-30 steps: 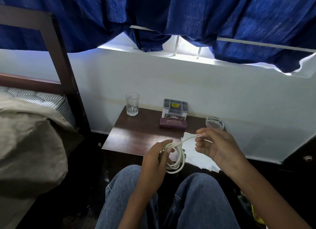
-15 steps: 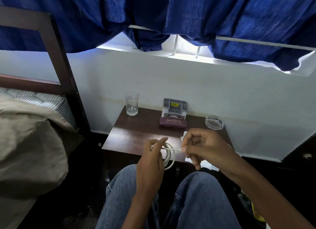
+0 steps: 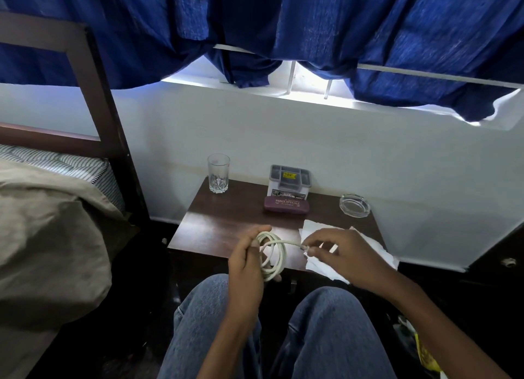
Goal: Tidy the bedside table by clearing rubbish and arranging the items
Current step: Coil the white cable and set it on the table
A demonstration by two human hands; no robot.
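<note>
Currently, over the near edge of the bedside table (image 3: 226, 228): white cable (image 3: 273, 255) coiled upright in closed left hand (image 3: 246, 268), its free end running rightward to right hand (image 3: 344, 258), pinched between fingertips (image 3: 307, 250), above crumpled tissue (image 3: 377, 254).

glasses case (image 3: 286, 205) | lid reads "PRINCE OPTICALS" (organizer's yellow sticker and label illegible)

White wall (image 3: 283, 129); blue curtains (image 3: 368, 33) over bright window (image 3: 309, 91); bed (image 3: 42, 208) left.
</note>
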